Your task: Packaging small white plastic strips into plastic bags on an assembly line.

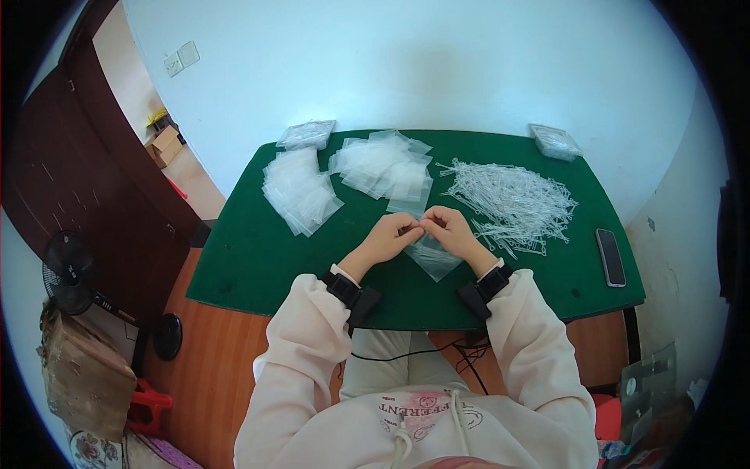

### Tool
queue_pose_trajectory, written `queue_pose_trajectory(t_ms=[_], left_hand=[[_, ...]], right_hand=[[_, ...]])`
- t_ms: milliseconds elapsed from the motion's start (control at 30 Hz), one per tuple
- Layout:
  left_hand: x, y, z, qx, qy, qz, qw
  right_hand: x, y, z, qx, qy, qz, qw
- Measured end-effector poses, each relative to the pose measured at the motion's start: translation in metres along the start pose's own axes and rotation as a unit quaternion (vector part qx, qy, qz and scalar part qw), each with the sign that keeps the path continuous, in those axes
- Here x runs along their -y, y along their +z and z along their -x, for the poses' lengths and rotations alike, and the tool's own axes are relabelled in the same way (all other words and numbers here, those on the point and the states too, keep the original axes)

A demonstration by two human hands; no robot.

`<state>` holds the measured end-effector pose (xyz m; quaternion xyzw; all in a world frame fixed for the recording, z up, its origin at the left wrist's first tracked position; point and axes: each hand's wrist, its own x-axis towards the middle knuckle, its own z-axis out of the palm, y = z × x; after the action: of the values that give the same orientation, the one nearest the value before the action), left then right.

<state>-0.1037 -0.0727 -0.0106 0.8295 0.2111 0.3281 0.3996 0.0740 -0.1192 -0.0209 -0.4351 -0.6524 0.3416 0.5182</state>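
My left hand (388, 238) and my right hand (455, 233) meet over the near middle of the green table (234, 262). Both pinch the upper edge of a small clear plastic bag (435, 263), which hangs toward me with thin pieces inside. To the right of my hands spreads a heap of thin clear plastic sticks with looped ends (516, 199). Beyond my left hand lie two fanned piles of flat clear bags, one at the left (301, 191) and one at the middle (383, 166). My fingertips partly hide the bag's top.
Stacked clear packs sit at the far left corner (307, 134) and far right corner (555, 142). A phone (610, 257) lies near the right edge. On the left are a black fan (72, 270), a cardboard box (86, 367) and a red stool (147, 406). Cables (461, 356) hang below the table.
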Motion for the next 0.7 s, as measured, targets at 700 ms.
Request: queue_pose_trajectory(t_ms=[700], left_hand=[[0.023,-0.021,-0.005,-0.117,-0.057,0.055,0.990]], right_hand=[[-0.003,-0.024,-0.007,-0.234,0.076,-0.126,0.961]])
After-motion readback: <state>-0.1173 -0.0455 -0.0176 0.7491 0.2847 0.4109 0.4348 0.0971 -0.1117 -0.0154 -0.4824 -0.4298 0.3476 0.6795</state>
